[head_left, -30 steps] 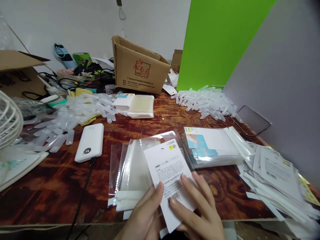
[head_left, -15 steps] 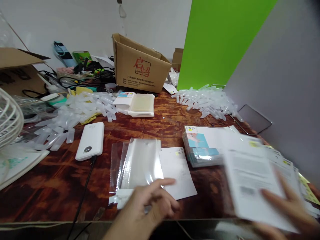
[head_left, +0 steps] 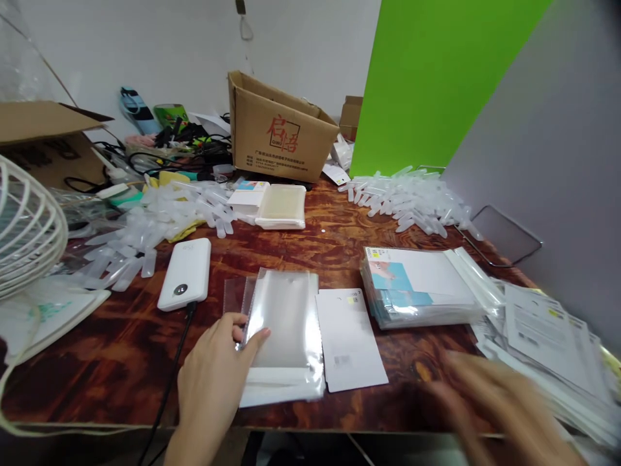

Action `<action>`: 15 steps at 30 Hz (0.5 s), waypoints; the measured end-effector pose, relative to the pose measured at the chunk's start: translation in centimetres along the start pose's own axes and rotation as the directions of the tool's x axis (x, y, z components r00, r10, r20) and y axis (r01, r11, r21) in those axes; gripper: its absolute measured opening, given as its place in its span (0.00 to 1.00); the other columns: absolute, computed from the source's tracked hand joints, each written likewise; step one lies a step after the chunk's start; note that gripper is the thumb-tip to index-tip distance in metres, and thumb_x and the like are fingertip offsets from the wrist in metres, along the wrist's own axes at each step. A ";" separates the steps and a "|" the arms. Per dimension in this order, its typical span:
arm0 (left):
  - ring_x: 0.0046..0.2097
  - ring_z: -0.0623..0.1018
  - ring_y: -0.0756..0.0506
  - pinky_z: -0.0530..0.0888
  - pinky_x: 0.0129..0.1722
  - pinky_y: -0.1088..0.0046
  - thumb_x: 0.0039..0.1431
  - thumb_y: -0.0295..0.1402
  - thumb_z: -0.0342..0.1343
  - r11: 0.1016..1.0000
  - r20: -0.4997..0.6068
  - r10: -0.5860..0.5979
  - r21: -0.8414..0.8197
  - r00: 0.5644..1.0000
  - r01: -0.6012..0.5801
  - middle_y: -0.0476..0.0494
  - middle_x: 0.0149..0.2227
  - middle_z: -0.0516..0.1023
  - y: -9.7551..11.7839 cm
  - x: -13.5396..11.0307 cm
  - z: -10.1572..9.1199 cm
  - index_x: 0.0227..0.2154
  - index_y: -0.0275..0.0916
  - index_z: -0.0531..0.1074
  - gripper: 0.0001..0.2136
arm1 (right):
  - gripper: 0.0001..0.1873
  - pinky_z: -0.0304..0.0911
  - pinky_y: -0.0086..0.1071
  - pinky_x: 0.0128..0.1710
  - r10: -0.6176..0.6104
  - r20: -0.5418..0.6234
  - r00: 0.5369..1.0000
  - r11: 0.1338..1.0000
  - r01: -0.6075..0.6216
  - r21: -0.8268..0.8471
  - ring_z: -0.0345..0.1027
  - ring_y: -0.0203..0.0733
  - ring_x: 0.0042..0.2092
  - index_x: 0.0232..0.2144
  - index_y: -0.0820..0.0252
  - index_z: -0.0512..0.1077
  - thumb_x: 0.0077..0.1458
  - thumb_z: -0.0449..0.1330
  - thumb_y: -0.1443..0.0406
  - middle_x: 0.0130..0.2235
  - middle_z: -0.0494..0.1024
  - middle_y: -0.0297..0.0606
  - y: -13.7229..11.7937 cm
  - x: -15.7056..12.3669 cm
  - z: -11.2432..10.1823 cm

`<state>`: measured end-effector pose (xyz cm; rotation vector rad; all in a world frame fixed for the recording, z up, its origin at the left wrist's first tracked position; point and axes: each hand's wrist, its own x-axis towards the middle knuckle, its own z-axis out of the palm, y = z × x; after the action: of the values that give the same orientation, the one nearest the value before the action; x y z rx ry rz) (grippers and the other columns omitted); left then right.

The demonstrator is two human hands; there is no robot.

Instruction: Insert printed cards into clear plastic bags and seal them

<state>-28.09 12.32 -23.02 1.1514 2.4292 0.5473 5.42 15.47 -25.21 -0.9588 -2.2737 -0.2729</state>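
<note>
My left hand (head_left: 216,369) grips the left edge of a stack of clear plastic bags (head_left: 286,317), its thumb on top and its fingers curled at the side. Just right of the bags lies a white card (head_left: 352,343) with small print and a yellow mark. My right hand (head_left: 504,408), blurred by motion, is over the front right of the table, thumb and fingers apart with nothing visible between them. Beyond it is a pile of bagged cards (head_left: 543,336). A neat stack of packed cards (head_left: 422,278) with a blue picture sits further back.
A white power bank (head_left: 187,272) with a black cable lies left of the bags. Heaps of translucent plastic pieces (head_left: 407,197) lie at the back right and left. A cardboard box (head_left: 284,139) stands behind; a white fan (head_left: 29,233) is at the far left.
My right hand has let go of the bagged card, which now seems to lie on the right pile, and moved left. My left hand has shifted left and taken hold of the bags.
</note>
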 end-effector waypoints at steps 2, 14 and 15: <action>0.36 0.74 0.35 0.61 0.32 0.64 0.56 0.44 0.52 0.999 -0.068 -0.011 -0.049 0.998 0.008 0.44 0.32 0.74 -0.2 0.2 0.1 0.32 0.44 0.69 0.10 | 0.23 0.67 0.38 0.50 -0.102 0.150 0.983 0.994 0.097 0.039 0.67 0.48 0.55 0.58 0.61 0.67 0.62 0.58 0.60 0.58 0.70 0.44 -3.5 2.2 1.8; 0.49 0.80 0.40 0.75 0.48 0.55 0.64 0.36 0.40 0.326 0.087 -0.079 -0.939 0.993 0.109 0.38 0.47 0.81 1.5 0.3 -0.8 0.29 0.45 0.51 0.08 | 0.25 0.75 0.32 0.39 0.082 -0.084 0.993 0.984 -0.068 0.165 0.78 0.45 0.43 0.63 0.57 0.60 0.65 0.47 0.69 0.46 0.81 0.41 -4.9 -0.6 3.6; 0.50 0.80 0.40 0.74 0.51 0.55 0.64 0.34 0.40 0.163 0.177 -0.099 -0.968 0.979 0.192 0.37 0.47 0.81 2.2 0.3 -1.1 0.28 0.44 0.54 0.08 | 0.25 0.75 0.30 0.33 0.137 -0.106 0.985 0.976 -0.115 0.187 0.79 0.44 0.39 0.64 0.54 0.59 0.65 0.46 0.67 0.43 0.82 0.40 -5.0 -1.3 3.2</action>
<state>-27.43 13.70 -21.06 0.2728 1.3964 1.6473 1.00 12.52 -28.23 -0.9613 -2.0803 -0.0649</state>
